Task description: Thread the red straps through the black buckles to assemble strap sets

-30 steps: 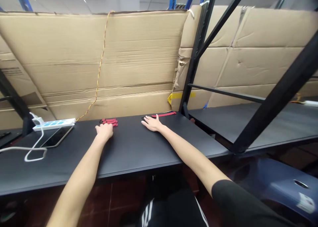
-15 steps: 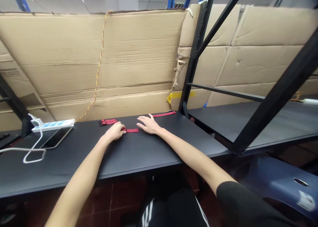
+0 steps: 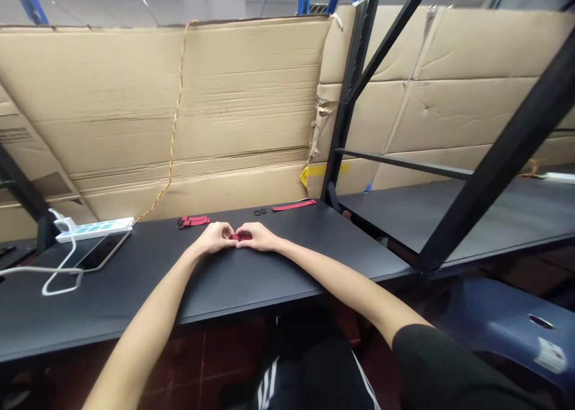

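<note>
Between my two hands, low over the black tabletop [image 3: 287, 266], is a red strap [image 3: 241, 237]. My left hand [image 3: 216, 238] pinches its left part, and my right hand [image 3: 259, 237] has closed on the right part. Fingers cover most of the strap. Behind my left hand lie some red straps with black buckles [image 3: 194, 221]. Two small black buckles [image 3: 259, 211] rest beyond my right hand. To their right a flat red strap [image 3: 294, 206] lies stretched out near the cardboard.
At the left a white power strip [image 3: 96, 229] holds a plug with a white cable [image 3: 63, 283], next to a phone [image 3: 101, 253]. Cardboard sheets [image 3: 242, 99] wall off the back. A black metal upright [image 3: 344, 111] and slanted brace [image 3: 489, 164] stand at the right.
My right hand has moved left and down and closed on the strap's free end. My left hand has shifted slightly right. The two loose buckles behind my right hand are now uncovered.
</note>
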`<state>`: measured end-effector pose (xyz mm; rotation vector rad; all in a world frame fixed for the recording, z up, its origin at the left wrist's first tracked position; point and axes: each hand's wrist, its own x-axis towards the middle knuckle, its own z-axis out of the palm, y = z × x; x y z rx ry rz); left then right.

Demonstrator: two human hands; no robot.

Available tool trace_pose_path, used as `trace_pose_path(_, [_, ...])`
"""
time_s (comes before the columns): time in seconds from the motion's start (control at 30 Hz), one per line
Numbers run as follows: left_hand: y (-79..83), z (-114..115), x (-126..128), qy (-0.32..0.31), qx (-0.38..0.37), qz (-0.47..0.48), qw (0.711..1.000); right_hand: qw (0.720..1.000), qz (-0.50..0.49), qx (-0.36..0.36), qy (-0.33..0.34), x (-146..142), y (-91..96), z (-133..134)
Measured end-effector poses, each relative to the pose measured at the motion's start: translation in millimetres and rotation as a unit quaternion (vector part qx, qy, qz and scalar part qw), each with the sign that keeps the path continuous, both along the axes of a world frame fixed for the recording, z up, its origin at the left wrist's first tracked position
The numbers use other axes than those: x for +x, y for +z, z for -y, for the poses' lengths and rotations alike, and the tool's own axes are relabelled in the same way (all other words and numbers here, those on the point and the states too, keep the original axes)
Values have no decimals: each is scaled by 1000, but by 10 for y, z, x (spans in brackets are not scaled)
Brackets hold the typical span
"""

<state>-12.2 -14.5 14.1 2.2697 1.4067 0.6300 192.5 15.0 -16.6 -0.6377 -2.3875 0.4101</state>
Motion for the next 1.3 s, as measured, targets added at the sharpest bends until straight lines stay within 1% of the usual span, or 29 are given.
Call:
trace_pose_path(0.13, [48,50,-24,-13,-41,17,999,1000,-18,-7,18,-14,56,66])
trace_pose_path(0.27, [91,100,-12,-21,-48,8,999,999,-22,-24,17,-16,86,113])
trace_pose_path(0.33, [91,100,-6,-27,-56,12,998,999,-13,-28,13,-9,79,115])
trace_pose_path(0.43, [57,65,-21,-33,-85,33,995,1000,-2,-9,-1,-5,64,108])
trace_pose_path(0.57, [8,15,-54,-18,-123,83,989,1000,-3,9,-18,-20,70,109])
trace_pose_path(0.7, [21,21,-30,8,-155,134,979,999,-23,-8,-24,-30,83,116])
trace_pose_path(0.77, [35,29,-13,37,-157,170,972,999,-23,-11,-24,-23,74,109])
trace_pose_path(0.8, [39,30,-10,58,-148,177,971,999,-21,-10,-24,-17,64,102])
trace_pose_path(0.83, [39,30,-13,85,-129,162,975,999,-20,-9,-26,-10,53,92])
trace_pose_path(0.87, [36,29,-23,117,-97,124,981,999,-19,-7,-31,-4,39,80])
trace_pose_path(0.93, [25,27,-51,177,8,9,984,999,-17,-11,-46,7,10,50])
trace_pose_path(1.0, [19,33,-73,198,122,-101,967,998,-20,-18,-61,12,-18,14])
trace_pose_path(1.03, [22,39,-74,193,168,-132,958,997,-24,-22,-66,14,-29,-5])
trace_pose_path(1.07, [27,46,-67,177,199,-149,952,997,-30,-32,-67,17,-39,-26])
trace_pose_path(1.1, [34,53,-51,153,214,-155,952,996,-35,-49,-62,22,-47,-47])
trace_pose_path(1.17, [43,65,-4,82,206,-149,964,994,-43,-98,-31,40,-56,-90])
trace_pose_path(1.23, [31,71,49,4,173,-142,975,988,-48,-150,3,66,-58,-125])
trace_pose_path(1.3, [-5,75,91,-44,146,-142,978,983,-49,-179,4,93,-54,-144])
